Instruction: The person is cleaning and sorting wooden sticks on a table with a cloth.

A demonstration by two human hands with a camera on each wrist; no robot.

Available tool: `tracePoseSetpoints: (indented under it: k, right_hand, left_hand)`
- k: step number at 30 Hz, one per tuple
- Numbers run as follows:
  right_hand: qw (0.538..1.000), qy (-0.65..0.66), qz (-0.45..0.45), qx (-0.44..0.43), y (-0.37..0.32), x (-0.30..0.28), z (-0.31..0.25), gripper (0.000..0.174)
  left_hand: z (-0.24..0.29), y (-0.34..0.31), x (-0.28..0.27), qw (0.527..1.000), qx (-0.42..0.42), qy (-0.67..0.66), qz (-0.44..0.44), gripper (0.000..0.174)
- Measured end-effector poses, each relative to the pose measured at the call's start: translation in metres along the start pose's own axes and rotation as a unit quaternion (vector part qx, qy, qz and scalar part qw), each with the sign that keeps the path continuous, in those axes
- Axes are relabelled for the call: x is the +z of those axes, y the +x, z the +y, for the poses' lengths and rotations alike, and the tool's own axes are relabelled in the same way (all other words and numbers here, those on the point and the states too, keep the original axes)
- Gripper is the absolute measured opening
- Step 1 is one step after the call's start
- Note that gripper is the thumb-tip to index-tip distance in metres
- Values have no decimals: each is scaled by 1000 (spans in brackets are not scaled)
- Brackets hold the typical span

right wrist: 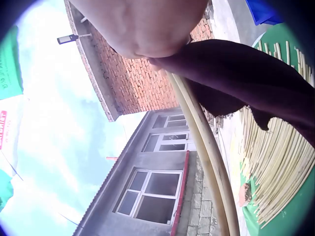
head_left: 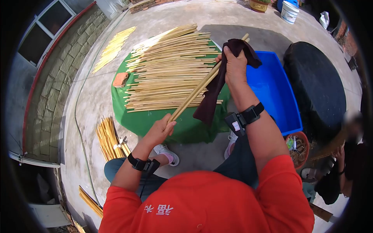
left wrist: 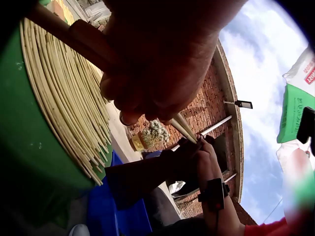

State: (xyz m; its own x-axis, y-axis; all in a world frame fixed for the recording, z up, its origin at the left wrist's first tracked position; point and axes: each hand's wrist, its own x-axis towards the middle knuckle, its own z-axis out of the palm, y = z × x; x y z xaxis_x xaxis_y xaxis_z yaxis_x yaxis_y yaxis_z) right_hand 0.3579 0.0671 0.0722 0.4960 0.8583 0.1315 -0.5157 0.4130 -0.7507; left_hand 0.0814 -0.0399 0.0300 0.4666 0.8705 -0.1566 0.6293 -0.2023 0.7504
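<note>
A few long pale stalks (head_left: 196, 93) slant across the front of the person. The left hand (head_left: 158, 131) grips their lower end; in the left wrist view that hand (left wrist: 152, 64) has its fingers curled round them. Near the upper end the right hand (head_left: 235, 66) holds a dark maroon cloth (head_left: 211, 97) around the stalks, whose tips stick out beyond it. In the right wrist view the cloth (right wrist: 231, 69) hangs from the right hand (right wrist: 142, 24), with the stalks (right wrist: 204, 142) running below. Many similar stalks (head_left: 171, 73) lie in rows on a green-covered table (head_left: 120, 97).
A brick piece (head_left: 120, 79) sits at the table's left. Right of the table are a blue tub (head_left: 272, 85), a black covered object (head_left: 316, 81) and a reddish basket (head_left: 298, 151). Stalk bundles (head_left: 108, 138) stand at lower left. Another person's arm (head_left: 340, 159) shows at right.
</note>
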Motion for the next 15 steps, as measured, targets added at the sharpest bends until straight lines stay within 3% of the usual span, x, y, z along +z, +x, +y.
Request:
tracePoseSetpoints:
  k: [1, 3, 5, 8, 11, 15]
  right_hand:
    - [1000, 6, 13, -17, 7, -5, -6, 14]
    - [997, 51, 38, -44, 16, -14, -14, 13]
    - [996, 6, 75, -56, 29, -28, -25, 14]
    - [979, -14, 138, -148, 42, -45, -48, 16]
    - [982, -47, 104, -154, 42, -51, -46, 19]
    - [984, -115, 69, -116, 27, -38, -26, 19]
  left_hand:
    - [-9, -4, -12, 1000, -4, 0, -2, 24]
    - [-28, -9, -37, 990, 17, 136, 30, 25]
    - [-59, -14, -60, 979, 33, 192, 61, 26]
    - [-108, -28, -82, 971, -81, 207, 87, 24]
    - [-155, -38, -84, 961, -123, 234, 86, 22]
    - [-190, -29, -66, 952, -33, 300, 57, 20]
